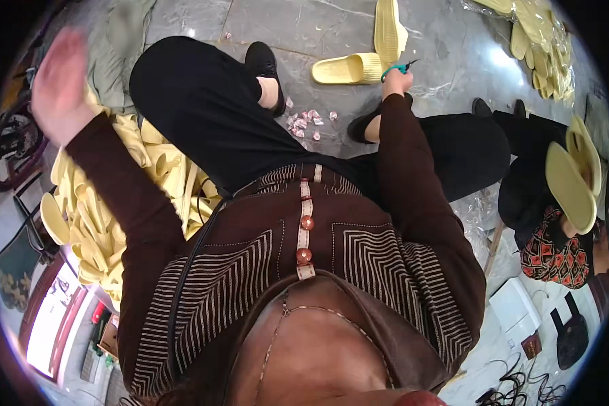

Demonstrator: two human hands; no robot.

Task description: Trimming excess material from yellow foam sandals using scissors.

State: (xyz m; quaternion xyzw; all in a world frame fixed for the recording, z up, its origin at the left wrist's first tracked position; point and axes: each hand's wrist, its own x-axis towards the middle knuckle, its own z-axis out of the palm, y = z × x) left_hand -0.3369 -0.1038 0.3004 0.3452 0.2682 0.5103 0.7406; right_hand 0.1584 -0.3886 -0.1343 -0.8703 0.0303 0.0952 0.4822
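Note:
My left hand (57, 84) is raised at the upper left, somewhat blurred, with its fingers stretched out and nothing in it. Below that arm lies a heap of yellow slide slippers (91, 227). My right hand (396, 82) is closed around small snips (400, 68) with teal handles, their dark tip pointing right. Just left of the snips, a ribbed yellow slipper (338, 70) rests on the grey floor. A second yellow slipper (388, 34) lies beyond it, at an angle to the first.
Crumpled pinkish scraps (304, 123) lie on the floor between my feet. More yellow slippers (545, 61), partly under clear plastic, are heaped at the far right. At the right edge a person in a patterned sleeve (555, 250) holds up yellow slippers (568, 189). A white box (514, 308) sits nearby.

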